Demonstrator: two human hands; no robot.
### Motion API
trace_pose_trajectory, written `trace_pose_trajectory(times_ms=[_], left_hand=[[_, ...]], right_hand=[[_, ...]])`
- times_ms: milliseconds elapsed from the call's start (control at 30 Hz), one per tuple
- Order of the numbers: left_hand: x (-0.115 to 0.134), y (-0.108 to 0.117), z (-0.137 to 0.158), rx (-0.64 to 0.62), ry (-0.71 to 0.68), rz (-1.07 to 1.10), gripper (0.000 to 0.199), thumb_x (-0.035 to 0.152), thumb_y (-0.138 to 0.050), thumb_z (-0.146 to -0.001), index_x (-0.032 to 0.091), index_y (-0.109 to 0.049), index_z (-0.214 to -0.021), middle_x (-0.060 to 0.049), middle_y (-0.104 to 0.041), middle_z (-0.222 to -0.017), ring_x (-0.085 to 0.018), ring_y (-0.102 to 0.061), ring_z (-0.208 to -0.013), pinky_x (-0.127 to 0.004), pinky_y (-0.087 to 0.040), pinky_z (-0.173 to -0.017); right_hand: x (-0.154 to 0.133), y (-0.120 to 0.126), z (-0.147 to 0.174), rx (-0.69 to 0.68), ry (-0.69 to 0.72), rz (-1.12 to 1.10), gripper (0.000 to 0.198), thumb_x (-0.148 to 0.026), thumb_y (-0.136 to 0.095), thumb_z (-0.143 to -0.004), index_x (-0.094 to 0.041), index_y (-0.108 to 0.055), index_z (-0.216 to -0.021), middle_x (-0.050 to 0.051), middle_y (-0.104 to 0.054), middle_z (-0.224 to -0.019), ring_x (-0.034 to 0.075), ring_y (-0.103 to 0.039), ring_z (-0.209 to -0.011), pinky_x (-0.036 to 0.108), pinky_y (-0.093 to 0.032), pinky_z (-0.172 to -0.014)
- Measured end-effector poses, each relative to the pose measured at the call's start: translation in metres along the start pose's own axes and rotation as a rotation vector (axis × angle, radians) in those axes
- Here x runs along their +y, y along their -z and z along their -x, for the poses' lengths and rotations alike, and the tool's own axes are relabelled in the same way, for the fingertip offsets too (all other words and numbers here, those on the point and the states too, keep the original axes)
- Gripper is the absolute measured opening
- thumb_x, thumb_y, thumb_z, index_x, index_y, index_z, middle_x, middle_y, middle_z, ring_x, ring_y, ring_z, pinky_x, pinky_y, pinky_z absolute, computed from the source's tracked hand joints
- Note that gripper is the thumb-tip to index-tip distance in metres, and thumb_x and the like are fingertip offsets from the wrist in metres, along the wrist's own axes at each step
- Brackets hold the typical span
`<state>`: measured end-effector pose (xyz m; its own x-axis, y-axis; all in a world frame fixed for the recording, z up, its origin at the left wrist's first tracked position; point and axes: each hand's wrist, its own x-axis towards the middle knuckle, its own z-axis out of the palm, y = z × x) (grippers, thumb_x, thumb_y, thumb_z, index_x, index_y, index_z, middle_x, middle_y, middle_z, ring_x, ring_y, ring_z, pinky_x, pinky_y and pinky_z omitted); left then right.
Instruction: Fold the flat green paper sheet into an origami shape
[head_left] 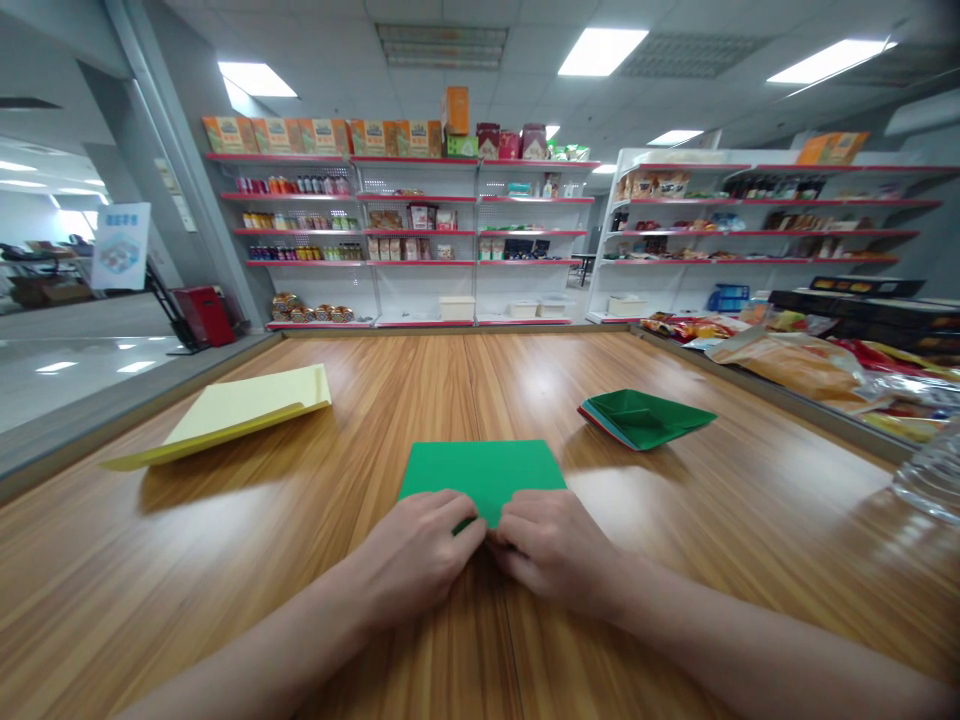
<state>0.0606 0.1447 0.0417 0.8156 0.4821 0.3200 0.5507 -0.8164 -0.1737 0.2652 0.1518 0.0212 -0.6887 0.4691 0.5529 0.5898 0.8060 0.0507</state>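
A green sheet of paper [484,465] lies on the wooden table in front of me. Both hands are at its near edge, side by side, with fingers curled. My left hand [424,540] pinches the edge left of the middle; a dark gap shows under the paper by its fingers. Just to the right, my right hand [559,545] grips the same edge, its thumb and fingertips partly hidden. Farther right sits a stack of folded paper pieces [645,420], dark green on top with blue and red layers beneath. Yellow paper sheets [247,405] rest at the left, their edges curling up.
The wooden table [435,380] has a raised rim. Beyond its right edge lie snack packets [795,365] and dark boxes [870,310]. A clear plastic container [934,475] stands at the far right. Stocked shelves [420,200] line the back, and a red box [204,315] stands at left.
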Motion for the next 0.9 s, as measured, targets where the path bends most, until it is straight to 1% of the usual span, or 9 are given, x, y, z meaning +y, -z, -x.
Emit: trace_pose_trajectory(times_ms=[100,200,267,367,467,600,667,767,900], left_hand=[[-0.001,-0.002,0.001,-0.020,-0.009,0.021,0.019,0.008,-0.042,-0.087,0.016,-0.059,-0.086,-0.006,-0.062,-0.082,-0.021,-0.060,-0.080,-0.031,-0.050,-0.069],[-0.006,-0.005,0.003,-0.034,0.017,0.033,0.020,0.004,-0.042,-0.082,0.016,-0.058,-0.081,-0.005,-0.062,-0.079,-0.020,-0.059,-0.072,-0.030,-0.050,-0.063],[-0.013,-0.007,0.006,-0.020,0.040,0.050,0.021,0.003,-0.042,-0.081,0.016,-0.057,-0.079,-0.005,-0.061,-0.077,-0.018,-0.058,-0.067,-0.028,-0.049,-0.060],[-0.024,-0.009,0.009,0.030,0.075,0.070,0.022,0.006,-0.040,-0.085,0.016,-0.057,-0.076,-0.004,-0.059,-0.073,-0.016,-0.057,-0.064,-0.026,-0.048,-0.060],[-0.027,-0.006,0.009,0.035,0.069,0.054,0.024,0.010,-0.038,-0.090,0.016,-0.059,-0.080,-0.004,-0.061,-0.076,-0.017,-0.059,-0.069,-0.026,-0.048,-0.063],[-0.015,0.001,0.005,0.017,-0.022,0.033,0.021,0.013,-0.039,-0.092,0.017,-0.060,-0.094,-0.005,-0.064,-0.088,-0.020,-0.061,-0.081,-0.028,-0.049,-0.066],[-0.008,0.003,0.003,-0.005,-0.040,0.017,0.020,0.011,-0.041,-0.090,0.016,-0.060,-0.090,-0.005,-0.064,-0.088,-0.020,-0.061,-0.079,-0.028,-0.049,-0.063],[-0.004,0.001,0.003,-0.027,0.013,-0.003,0.019,0.003,-0.043,-0.079,0.016,-0.057,-0.081,-0.004,-0.063,-0.079,-0.020,-0.059,-0.070,-0.028,-0.046,-0.057],[-0.011,-0.004,0.005,-0.004,0.064,0.015,0.022,0.000,-0.042,-0.073,0.017,-0.054,-0.080,-0.003,-0.060,-0.076,-0.018,-0.056,-0.066,-0.026,-0.043,-0.055]], right_hand=[[-0.001,-0.001,-0.001,0.003,0.005,0.001,0.018,-0.015,-0.055,-0.079,-0.017,-0.058,-0.062,0.001,-0.063,-0.059,0.014,-0.053,-0.055,0.029,-0.026,-0.051],[-0.001,0.001,-0.001,-0.019,-0.001,0.002,0.016,-0.017,-0.058,-0.080,-0.018,-0.059,-0.063,0.001,-0.063,-0.060,0.014,-0.054,-0.056,0.028,-0.027,-0.052],[0.000,0.002,-0.002,-0.033,-0.016,0.001,0.016,-0.017,-0.059,-0.079,-0.018,-0.059,-0.063,0.001,-0.063,-0.060,0.014,-0.054,-0.057,0.028,-0.027,-0.052],[0.004,0.005,-0.002,-0.047,-0.051,0.014,0.019,-0.017,-0.057,-0.081,-0.017,-0.059,-0.062,0.001,-0.063,-0.061,0.014,-0.053,-0.057,0.028,-0.027,-0.053],[0.008,0.005,-0.001,-0.047,-0.058,0.024,0.021,-0.017,-0.055,-0.083,-0.017,-0.058,-0.062,0.002,-0.062,-0.061,0.014,-0.052,-0.058,0.028,-0.027,-0.053],[0.007,0.002,0.001,-0.014,-0.033,-0.020,0.019,-0.016,-0.052,-0.083,-0.017,-0.058,-0.064,0.002,-0.061,-0.061,0.014,-0.052,-0.057,0.028,-0.027,-0.053],[0.004,0.000,0.001,-0.002,-0.015,-0.046,0.017,-0.015,-0.052,-0.081,-0.017,-0.058,-0.066,0.002,-0.062,-0.062,0.014,-0.052,-0.057,0.028,-0.027,-0.053],[-0.001,0.000,-0.001,-0.007,-0.003,-0.085,0.012,-0.014,-0.054,-0.079,-0.017,-0.060,-0.069,0.001,-0.063,-0.064,0.014,-0.054,-0.058,0.028,-0.028,-0.053],[-0.003,0.002,-0.003,-0.037,-0.049,-0.122,0.008,-0.013,-0.057,-0.075,-0.017,-0.061,-0.070,0.002,-0.064,-0.065,0.014,-0.056,-0.060,0.026,-0.030,-0.054]])
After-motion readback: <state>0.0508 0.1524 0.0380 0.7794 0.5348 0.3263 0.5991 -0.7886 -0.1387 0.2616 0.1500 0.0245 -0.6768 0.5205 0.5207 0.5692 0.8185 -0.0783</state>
